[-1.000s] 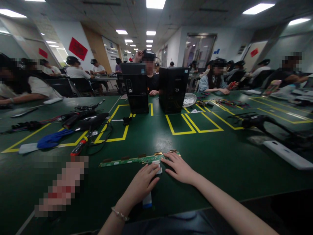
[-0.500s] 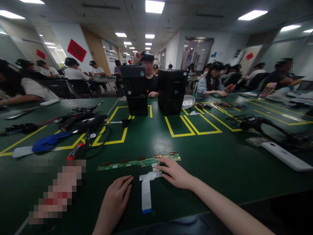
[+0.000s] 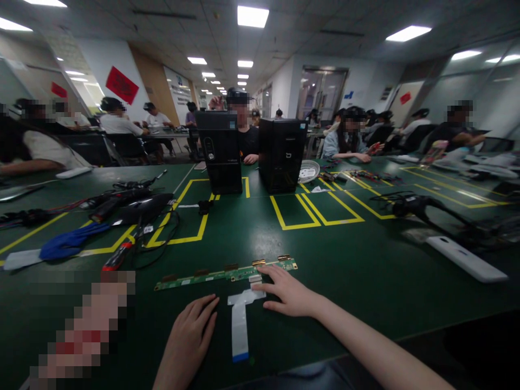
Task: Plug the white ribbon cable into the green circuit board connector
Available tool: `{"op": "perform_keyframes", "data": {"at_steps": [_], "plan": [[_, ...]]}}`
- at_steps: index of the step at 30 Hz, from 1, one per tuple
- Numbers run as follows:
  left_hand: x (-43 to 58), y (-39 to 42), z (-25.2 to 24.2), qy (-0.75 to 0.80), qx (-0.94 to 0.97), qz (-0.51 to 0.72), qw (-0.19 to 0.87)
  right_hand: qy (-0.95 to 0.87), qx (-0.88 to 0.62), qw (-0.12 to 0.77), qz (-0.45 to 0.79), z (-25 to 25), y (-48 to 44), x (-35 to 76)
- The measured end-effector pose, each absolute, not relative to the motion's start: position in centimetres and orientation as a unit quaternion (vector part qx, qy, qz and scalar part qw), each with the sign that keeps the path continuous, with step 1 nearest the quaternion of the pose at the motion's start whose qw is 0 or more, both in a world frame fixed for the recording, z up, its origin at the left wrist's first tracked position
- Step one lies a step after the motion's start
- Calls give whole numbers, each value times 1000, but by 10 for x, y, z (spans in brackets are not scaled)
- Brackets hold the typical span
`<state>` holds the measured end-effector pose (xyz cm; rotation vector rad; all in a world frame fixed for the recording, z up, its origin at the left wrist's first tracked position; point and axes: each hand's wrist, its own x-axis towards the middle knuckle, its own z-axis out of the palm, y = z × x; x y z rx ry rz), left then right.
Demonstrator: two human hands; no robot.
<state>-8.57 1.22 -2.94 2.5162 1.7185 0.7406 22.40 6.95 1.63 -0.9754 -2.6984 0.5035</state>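
A long, narrow green circuit board (image 3: 211, 276) lies across the green table in front of me. Below it is a white flat ribbon cable (image 3: 239, 330) with a blue end, its upper part bent sideways near a small white connector (image 3: 255, 279) at the board's lower edge. My right hand (image 3: 286, 290) lies with fingers spread, one fingertip on the board's right part and another by the top of the cable. To the left of the cable my left hand (image 3: 190, 327) rests on the table with its fingers stretched out, holding nothing.
Two black computer towers (image 3: 221, 162) stand at the back middle. On the left lie a blue glove (image 3: 73, 241), a red-and-black tool handle (image 3: 117, 257) and tangled cables. A long white device (image 3: 466, 259) lies at the right. Other people sit around the tables.
My right hand's fingers have spread a little wider over the connector and cable top. My left hand stays nearly still. The whole view has shifted slightly.
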Motion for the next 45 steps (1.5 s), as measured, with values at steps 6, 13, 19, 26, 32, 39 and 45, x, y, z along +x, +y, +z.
{"op": "perform_keyframes", "data": {"at_steps": [6,13,19,26,32,39,45], "plan": [[-90,16,-36,542,805,242,-4,-925,-326,110,161,15,68,228],[-89,15,-34,547,801,244,-1,-927,-320,108,164,18,59,242],[-88,14,-33,553,800,235,5,-924,-327,95,173,22,53,252],[-86,13,-31,553,798,240,6,-921,-333,83,185,27,51,252],[-87,14,-33,546,800,248,5,-921,-336,85,178,27,51,256],[-87,14,-32,551,797,247,5,-915,-356,95,162,23,52,271],[-86,13,-29,551,797,247,6,-902,-392,94,157,20,51,286]]}}
